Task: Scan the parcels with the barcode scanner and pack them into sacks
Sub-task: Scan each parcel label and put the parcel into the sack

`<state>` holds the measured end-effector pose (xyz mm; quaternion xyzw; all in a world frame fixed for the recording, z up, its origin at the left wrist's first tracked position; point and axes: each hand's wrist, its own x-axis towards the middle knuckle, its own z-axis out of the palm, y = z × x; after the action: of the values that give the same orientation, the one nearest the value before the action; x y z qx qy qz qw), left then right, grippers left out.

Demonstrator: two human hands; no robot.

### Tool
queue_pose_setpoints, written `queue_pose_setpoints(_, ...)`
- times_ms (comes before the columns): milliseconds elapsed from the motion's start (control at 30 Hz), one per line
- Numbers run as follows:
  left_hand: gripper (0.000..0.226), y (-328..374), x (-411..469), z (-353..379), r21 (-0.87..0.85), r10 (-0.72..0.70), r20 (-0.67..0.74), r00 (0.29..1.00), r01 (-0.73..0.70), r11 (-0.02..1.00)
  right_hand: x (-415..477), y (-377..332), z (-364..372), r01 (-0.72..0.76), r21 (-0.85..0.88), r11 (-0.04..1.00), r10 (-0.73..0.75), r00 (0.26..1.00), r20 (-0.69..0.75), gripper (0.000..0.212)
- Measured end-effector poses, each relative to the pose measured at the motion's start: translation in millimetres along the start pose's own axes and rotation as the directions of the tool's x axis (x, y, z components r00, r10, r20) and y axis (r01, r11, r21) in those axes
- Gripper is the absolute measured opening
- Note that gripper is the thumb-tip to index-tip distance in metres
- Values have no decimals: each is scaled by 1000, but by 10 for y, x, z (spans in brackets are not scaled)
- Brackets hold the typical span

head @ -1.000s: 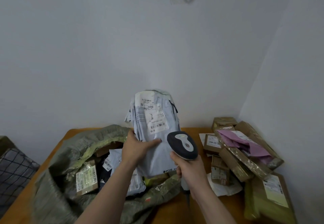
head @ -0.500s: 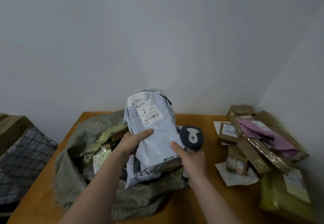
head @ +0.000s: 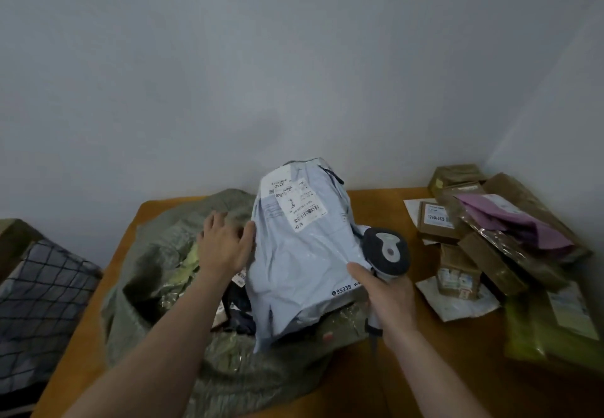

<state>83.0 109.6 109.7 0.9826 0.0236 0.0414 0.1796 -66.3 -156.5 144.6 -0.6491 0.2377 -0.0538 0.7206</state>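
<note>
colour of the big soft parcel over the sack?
The parcel is pale blue, white label; head view.

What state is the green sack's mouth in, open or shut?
Open. The green sack gapes wide, with labelled parcels visible inside; the pale blue parcel stands in its mouth, the left hand touching it.

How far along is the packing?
Done: a few parcels lie in the green sack. In hand: the pale blue parcel at the sack mouth, right hand holding scanner and parcel, left hand touching its edge. Left: the brown parcel pile on the right.
</note>
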Motion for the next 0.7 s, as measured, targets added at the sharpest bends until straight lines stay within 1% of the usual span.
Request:
queue_pose_setpoints(67,56,-177,112,30,191,11,170,985,-44,981,23,65,-22,-10,-52,999,10,1000,-12,29)
queue_pose_setpoints(100,54,-248,154,23,264,17,219,975,-76,962,30,102,-31,-19,-73,997,18,1000,-16,29)
queue_pose_setpoints(133,54,-299,187,8,318,27,247,969,-107,942,29,133,-29,-22,-89,996,20,1000,-21,30)
queue_pose_setpoints(200,56,-353,225,-49,363,55,254,966,-148,920,10,157,-16,-39,-129,991,37,999,-16,30)
queue_pose_setpoints(300,53,-358,258,-175,302,88,161,983,-134,944,-27,148,7,-54,-153,987,55,999,2,32)
queue_pose_setpoints(400,60,-398,314,-335,198,115,75,991,-128,972,-61,108,38,-39,-168,985,48,998,46,39)
queue_pose_setpoints(467,61,-441,377,-456,139,152,-6,988,-150,979,-73,74,54,-41,-177,983,58,994,90,38)
queue_pose_setpoints(533,63,-444,471,-584,124,197,-67,978,-188,974,-72,71,96,-63,-196,979,88,989,120,33)
queue_pose_setpoints(600,68,-383,550,-726,109,258,-74,963,-249,962,-50,115,157,-97,-247,964,130,984,120,26)
queue_pose_setpoints(667,74,-308,587,-851,109,329,-35,944,-324,940,-42,141,259,-120,-269,956,156,981,117,26)
queue_pose_setpoints(700,77,-278,594,-900,119,369,-4,929,-366,923,-37,137,322,-134,-253,958,166,980,112,27)
